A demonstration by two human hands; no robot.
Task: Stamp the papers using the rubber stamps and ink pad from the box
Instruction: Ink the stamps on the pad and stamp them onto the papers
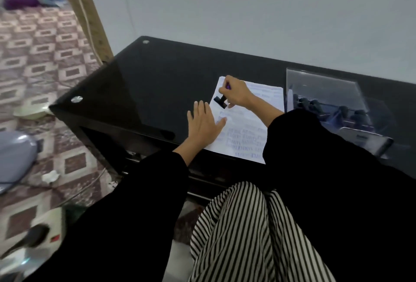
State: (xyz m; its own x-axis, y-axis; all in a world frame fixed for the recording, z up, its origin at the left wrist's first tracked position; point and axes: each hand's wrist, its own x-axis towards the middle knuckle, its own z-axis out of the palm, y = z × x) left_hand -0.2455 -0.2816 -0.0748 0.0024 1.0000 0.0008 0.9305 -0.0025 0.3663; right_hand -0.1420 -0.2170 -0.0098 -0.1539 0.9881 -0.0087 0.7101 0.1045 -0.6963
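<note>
Two bare hands work over a stack of papers point(247, 137) lying on the black glass tabletop point(146, 83). The right hand point(235, 94) has its fingers curled round the handle of a black rubber stamp point(221, 101). The stamp's base tilts over the papers' far left corner, and whether it touches the sheet cannot be told. The left hand point(203, 122) lies flat with fingers straight and slightly spread, its palm at the papers' left edge and its thumb on the written sheet. Just beside the papers on the right stands a clear box point(324, 83) with more dark-handled stamps point(311, 104) inside. Blue marks cover the near part of the top sheet.
</note>
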